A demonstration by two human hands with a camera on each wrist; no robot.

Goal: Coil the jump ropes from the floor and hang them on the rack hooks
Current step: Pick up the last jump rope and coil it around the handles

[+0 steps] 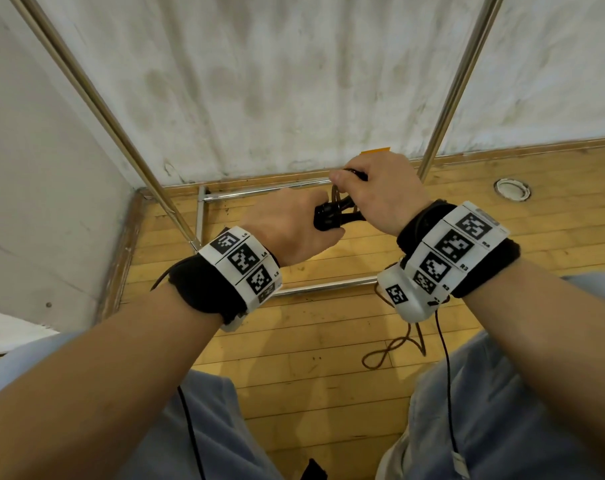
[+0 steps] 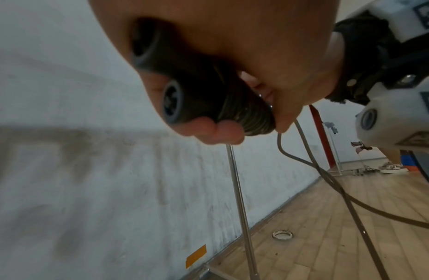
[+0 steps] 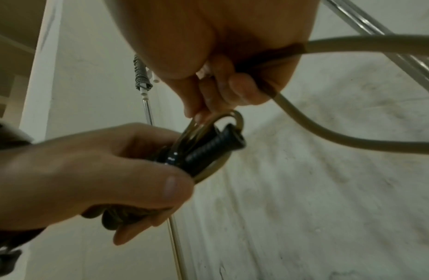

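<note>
My left hand [image 1: 294, 226] grips the two black jump-rope handles [image 1: 325, 218] side by side, at waist height in front of the rack. The handles' round end caps [image 2: 171, 101] face the left wrist camera. My right hand [image 1: 370, 192] is just above and to the right, and its fingers [image 3: 235, 89] pinch the grey-brown rope [image 3: 328, 136] where loops of it wrap by the handles [image 3: 215, 145]. The rest of the rope hangs down and lies in loose loops on the wooden floor [image 1: 387, 351]. No rack hooks can be made out for certain.
The chrome rack's uprights [image 1: 96, 109] [image 1: 457, 88] rise on both sides of my hands, and its base bar [image 1: 329, 285] lies on the floor below them. Behind is a stained white wall with orange tape [image 1: 375, 151]. A round metal floor socket [image 1: 512, 189] sits to the right.
</note>
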